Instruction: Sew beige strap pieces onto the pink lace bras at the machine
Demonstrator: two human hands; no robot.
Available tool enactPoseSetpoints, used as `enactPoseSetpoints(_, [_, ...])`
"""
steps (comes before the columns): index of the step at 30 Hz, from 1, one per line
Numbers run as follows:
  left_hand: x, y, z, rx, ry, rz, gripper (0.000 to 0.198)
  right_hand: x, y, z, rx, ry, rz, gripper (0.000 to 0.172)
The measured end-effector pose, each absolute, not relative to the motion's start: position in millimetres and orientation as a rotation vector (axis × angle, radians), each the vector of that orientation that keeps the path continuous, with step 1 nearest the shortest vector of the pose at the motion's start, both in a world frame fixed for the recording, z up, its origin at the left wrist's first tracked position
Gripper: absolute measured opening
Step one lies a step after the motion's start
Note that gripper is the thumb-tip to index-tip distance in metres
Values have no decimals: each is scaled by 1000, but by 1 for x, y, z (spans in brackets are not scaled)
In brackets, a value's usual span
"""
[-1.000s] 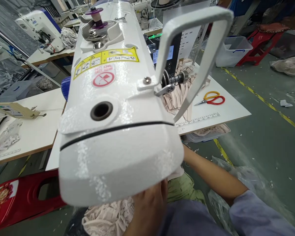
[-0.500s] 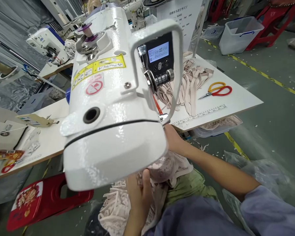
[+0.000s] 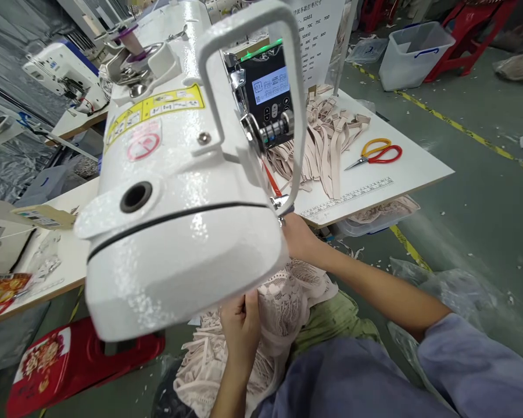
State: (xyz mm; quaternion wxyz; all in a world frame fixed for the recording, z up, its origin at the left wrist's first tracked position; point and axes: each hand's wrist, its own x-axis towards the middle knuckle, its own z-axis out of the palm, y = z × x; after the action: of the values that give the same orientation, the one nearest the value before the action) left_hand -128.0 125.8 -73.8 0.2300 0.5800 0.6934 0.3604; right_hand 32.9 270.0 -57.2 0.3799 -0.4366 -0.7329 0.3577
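The white head of a sewing machine [image 3: 183,255] fills the middle of the view and hides the needle area. Below its front edge my left hand [image 3: 243,325] is closed, thumb against curled fingers, on the edge of a pale pink lace bra [image 3: 283,305]. The bra hangs over my lap and drapes onto a heap of similar lace pieces [image 3: 204,371]. My right hand [image 3: 304,239] reaches in at the right side of the machine head. Its fingers are hidden behind the head, so their grip cannot be made out.
On the white table [image 3: 409,168] lie a bundle of pale straps [image 3: 326,145], scissors [image 3: 377,155] with yellow and red handles, and a printed ruler [image 3: 353,194]. A control panel [image 3: 268,93] glows behind the guard. A red stool [image 3: 47,371] stands at the lower left.
My view has shifted, so the machine sits further left. My left thumb has come in against the fingers, and more of the lace bra shows. A green light now glows atop the panel.
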Motion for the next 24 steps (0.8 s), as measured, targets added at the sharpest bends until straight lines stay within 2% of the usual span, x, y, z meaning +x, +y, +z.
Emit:
enactPoseSetpoints(15, [-130, 124, -67, 1681, 1868, 1008, 40, 37, 268, -53, -1052, -1789, 986, 10])
enactPoseSetpoints(19, [-138, 122, -67, 1634, 1829, 918, 40, 34, 267, -50, -1069, -1767, 988, 16])
enactPoseSetpoints(24, [-128, 119, -56, 1604, 1710, 802, 43, 43, 247, -36, -1003, -1573, 1084, 12])
